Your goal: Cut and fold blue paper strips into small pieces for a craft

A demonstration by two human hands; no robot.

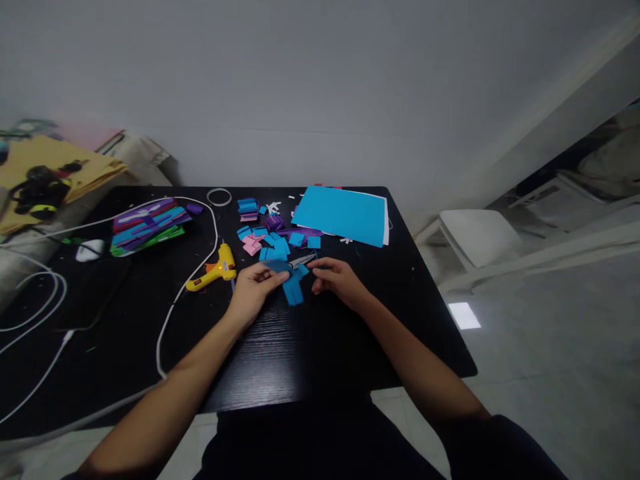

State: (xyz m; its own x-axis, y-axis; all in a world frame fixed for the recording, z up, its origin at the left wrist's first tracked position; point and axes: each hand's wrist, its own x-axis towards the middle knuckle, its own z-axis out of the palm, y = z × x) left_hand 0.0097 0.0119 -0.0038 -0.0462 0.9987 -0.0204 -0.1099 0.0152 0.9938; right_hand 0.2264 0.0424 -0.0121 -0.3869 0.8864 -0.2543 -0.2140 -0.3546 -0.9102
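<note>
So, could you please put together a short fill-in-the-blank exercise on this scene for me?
1. The paper piece held in the left hand is ____ in colour.
2. The glue gun on the black table has a ____ body.
3. The metal blades between the left hand and the right hand belong to a pair of ____.
4. The sheet peeking out along the right edge of the large blue sheet is ____.

Missing words: blue; yellow; scissors; white.

Left fingers (276,281) pinch blue paper (277,265) near scissors (303,261), with a yellow glue gun (223,266) further left
</note>
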